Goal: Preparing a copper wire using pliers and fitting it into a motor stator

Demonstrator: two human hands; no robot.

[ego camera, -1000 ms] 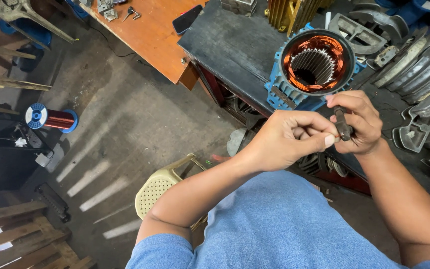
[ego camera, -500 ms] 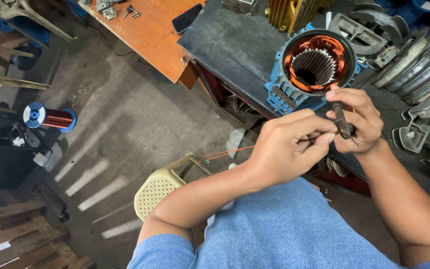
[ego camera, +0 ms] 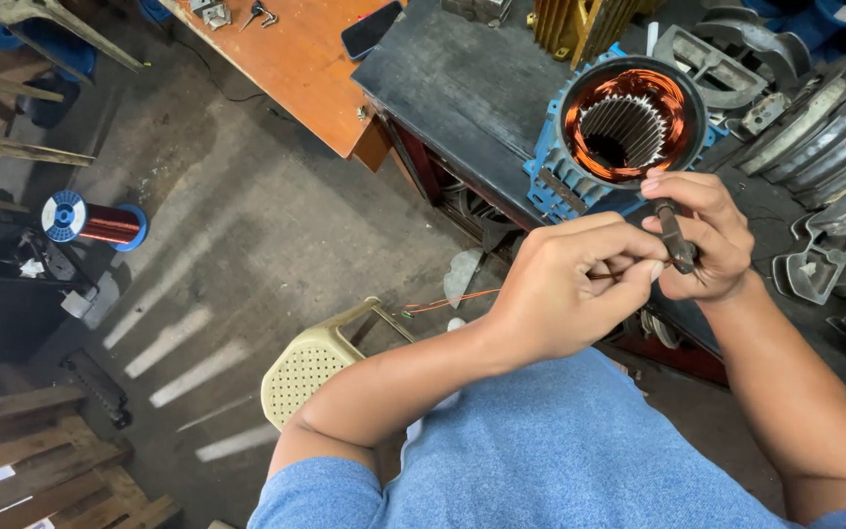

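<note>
A: What are the hands doing in the head view?

B: The left hand (ego camera: pixel 560 294) is sitting right of centre, fingers curled closed, pinching a thin copper wire (ego camera: pixel 447 301) that is trailing off to the left. The right hand (ego camera: pixel 702 240) is just beside it, touching it, and is gripping a small dark tool (ego camera: pixel 676 238) held upright between thumb and fingers.

A: And what is lying around them?

B: Just above the hands, a blue motor stator (ego camera: pixel 629 127) with copper windings is standing on the dark counter (ego camera: pixel 462 88) in the upper middle. Grey metal castings (ego camera: pixel 824 147) are piling up at the upper right. An orange table (ego camera: pixel 296 59) with a dark phone (ego camera: pixel 369 29) is showing at the top. A spool of copper wire (ego camera: pixel 95 220) is lying on the floor at the left, well apart, and a cream plastic stool (ego camera: pixel 320 362) is standing below centre.
</note>
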